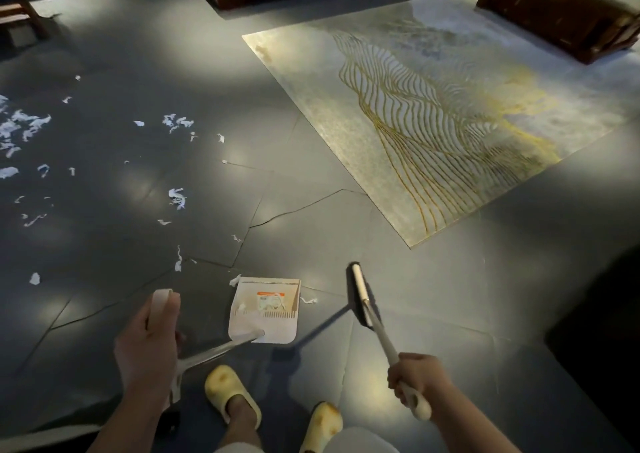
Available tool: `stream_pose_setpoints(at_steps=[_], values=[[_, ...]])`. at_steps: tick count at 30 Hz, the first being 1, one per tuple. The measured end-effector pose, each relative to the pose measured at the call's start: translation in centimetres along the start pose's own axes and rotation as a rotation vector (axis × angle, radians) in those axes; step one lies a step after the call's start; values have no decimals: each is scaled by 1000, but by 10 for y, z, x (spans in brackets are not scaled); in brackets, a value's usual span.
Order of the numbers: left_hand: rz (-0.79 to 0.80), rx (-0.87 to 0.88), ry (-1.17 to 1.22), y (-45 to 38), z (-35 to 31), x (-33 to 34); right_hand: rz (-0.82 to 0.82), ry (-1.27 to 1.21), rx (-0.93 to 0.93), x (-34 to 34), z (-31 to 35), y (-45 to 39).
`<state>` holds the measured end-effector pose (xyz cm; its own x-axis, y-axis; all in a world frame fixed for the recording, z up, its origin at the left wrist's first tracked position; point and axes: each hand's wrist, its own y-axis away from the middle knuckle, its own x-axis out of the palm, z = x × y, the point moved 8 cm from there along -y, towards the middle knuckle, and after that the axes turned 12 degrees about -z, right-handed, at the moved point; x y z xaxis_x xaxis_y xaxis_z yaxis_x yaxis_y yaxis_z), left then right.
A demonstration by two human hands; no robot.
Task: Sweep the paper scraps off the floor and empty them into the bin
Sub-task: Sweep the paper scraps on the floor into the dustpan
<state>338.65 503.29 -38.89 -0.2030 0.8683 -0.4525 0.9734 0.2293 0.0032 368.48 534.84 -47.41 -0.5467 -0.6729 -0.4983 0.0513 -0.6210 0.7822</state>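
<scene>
White paper scraps point(177, 198) lie scattered over the dark floor at the left, thickest at the far left edge point(20, 127). A white dustpan point(265, 310) rests on the floor in front of my feet, with a label and a few bits inside. My left hand point(150, 341) is shut on the top of the dustpan's long handle. My right hand point(414, 380) is shut on the handle of a broom point(362, 295), whose dark head sits on the floor just right of the dustpan. No bin is in view.
A pale rug point(450, 113) with gold wavy lines covers the floor at the right. Dark wooden furniture point(561, 12) stands on its far corner, and more furniture lines the back. My feet in yellow slippers point(230, 395) stand behind the dustpan.
</scene>
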Motion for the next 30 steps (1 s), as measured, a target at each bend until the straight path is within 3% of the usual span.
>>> stream_pose_setpoints(at_steps=[8, 17, 21, 27, 30], values=[[-39, -67, 31, -47, 3, -13, 201, -125, 77, 16, 43, 9], [-149, -116, -19, -113, 23, -54, -22, 56, -34, 44, 71, 25], [-200, -124, -19, -145, 34, -71, 71, 215, -43, 96, 92, 44], [-255, -158, -22, -187, 50, -91, 192, -15, 20, 202, 141, 81], [-264, -153, -35, -205, 54, -104, 325, -115, 137, 255, 180, 88]])
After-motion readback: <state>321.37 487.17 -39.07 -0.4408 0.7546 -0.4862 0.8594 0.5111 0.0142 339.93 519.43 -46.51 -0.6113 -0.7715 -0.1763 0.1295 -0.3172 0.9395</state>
